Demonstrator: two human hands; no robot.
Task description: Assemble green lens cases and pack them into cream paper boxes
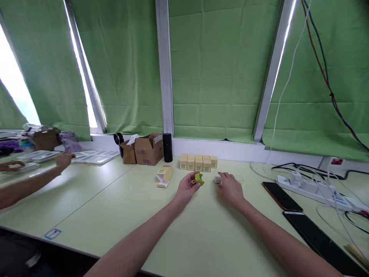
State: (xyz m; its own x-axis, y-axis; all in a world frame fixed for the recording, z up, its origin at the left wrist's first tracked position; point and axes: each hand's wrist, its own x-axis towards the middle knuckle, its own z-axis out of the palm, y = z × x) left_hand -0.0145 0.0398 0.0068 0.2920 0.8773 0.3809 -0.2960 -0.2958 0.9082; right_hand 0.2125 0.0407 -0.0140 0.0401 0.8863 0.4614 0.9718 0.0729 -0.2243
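Observation:
My left hand (186, 188) is closed on a small yellow-green plastic piece with a curved, notched edge (199, 178), held just above the table. A thin pale loop sticks out of it by my fingertips. To the right, my right hand (231, 189) reaches down to the tabletop, thumb and forefinger around a small pale grey cylinder (217, 180). Its other fingers partly hide a clear round thing (240, 179) behind them. Left of my left hand lies an opened small carton (165, 176), tipped on its side.
Several small tan boxes (198, 163) stand behind my hands. A black cylinder (167, 147) and open cardboard boxes (149, 149) are by the wall. Phones (282, 196), a power strip (305, 188) and cables lie right. At far left, a co-worker's hands (63, 159) are over white trays (96, 156).

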